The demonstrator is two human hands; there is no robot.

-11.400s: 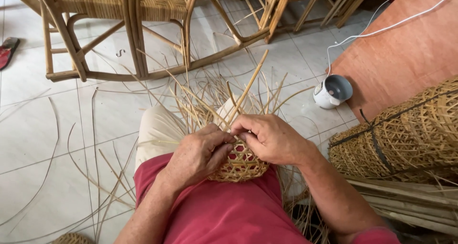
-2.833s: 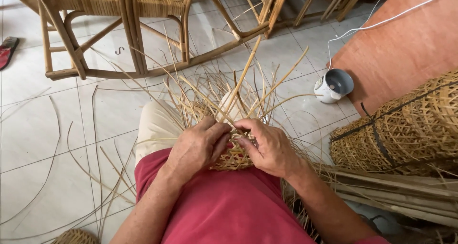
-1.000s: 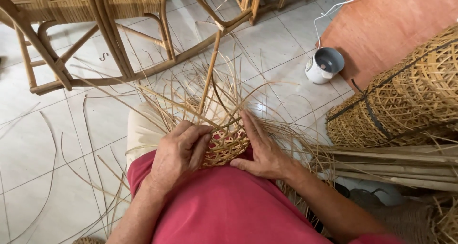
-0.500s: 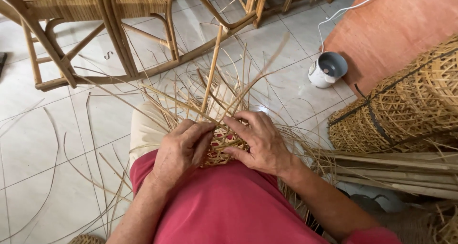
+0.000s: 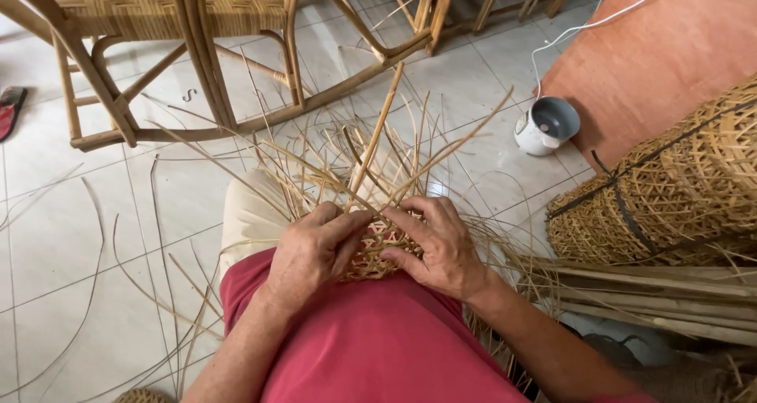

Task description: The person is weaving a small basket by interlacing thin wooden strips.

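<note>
Rattan weave (image 5: 377,249) clamped between left hand (image 5: 311,253) and right hand (image 5: 441,245) fingers; loose strips fan upward, away.

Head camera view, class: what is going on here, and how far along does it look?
A person seated over a tiled floor is weaving a small cane basket on their lap. The left hand and right hand both clasp its woven base, while many unwoven strips fan upward. Only the base looks woven. Finished open-weave baskets lie to the right, a rattan chair stands ahead.
</note>
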